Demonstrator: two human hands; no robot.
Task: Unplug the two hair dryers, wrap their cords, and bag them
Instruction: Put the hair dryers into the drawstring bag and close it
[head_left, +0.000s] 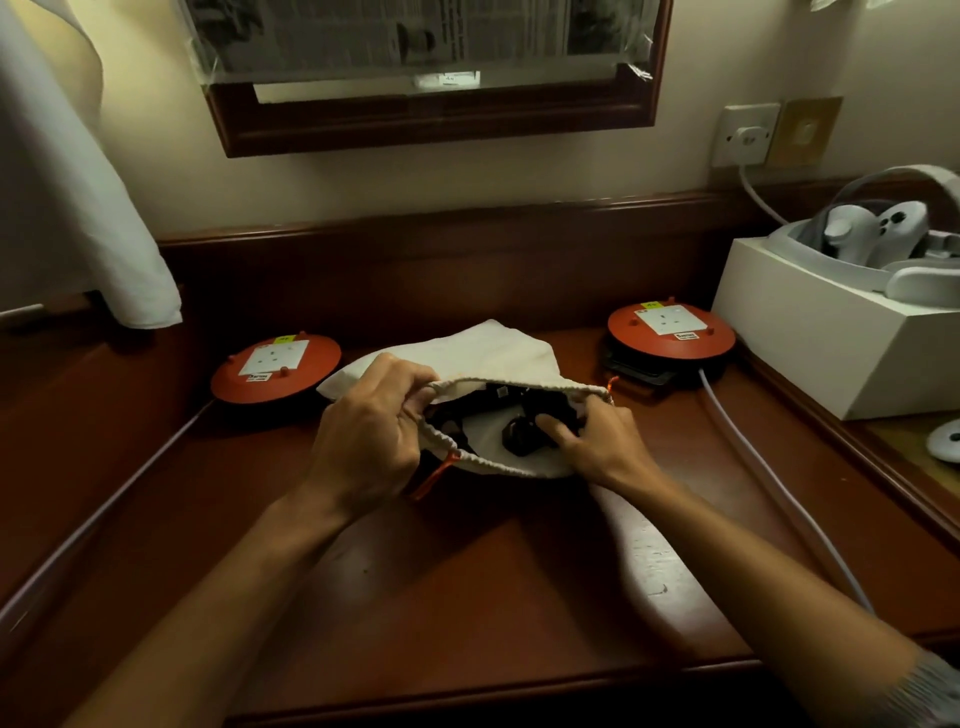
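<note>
— Nearest to us is the bare front of the wooden desk (467, 597), both forearms reaching over it. What do you make of the left hand (371, 441)?

— Curled, fingers and thumb pinching the gathered hem of the white drawstring bag (483, 353) and lifting it so the mouth gapes. That cloth looks soft and limp to me; I judge it would fall shut the moment it is let go, so the corded hem is the place to hold it.

— And inside?

— Something black, the hair dryer (540, 415) I take it, lying in the mouth of the bag at the middle of the desk. Whether both dryers are in there I cannot tell. It looks hard, smooth plastic, likely bulky against such a slack bag, with a dark plug (519, 434) loose in front that could snag the hem.

— The right hand (597, 439)?

— At the right edge of the opening, fingers bent and reaching into the bag onto the black body, gripping or pushing it. An orange drawcord (441, 470) trails out below the hem.

— The reels?

— An orange cable reel (275, 369) left of the bag, another reel (670, 332) to the right, neither socket holding a plug.
</note>
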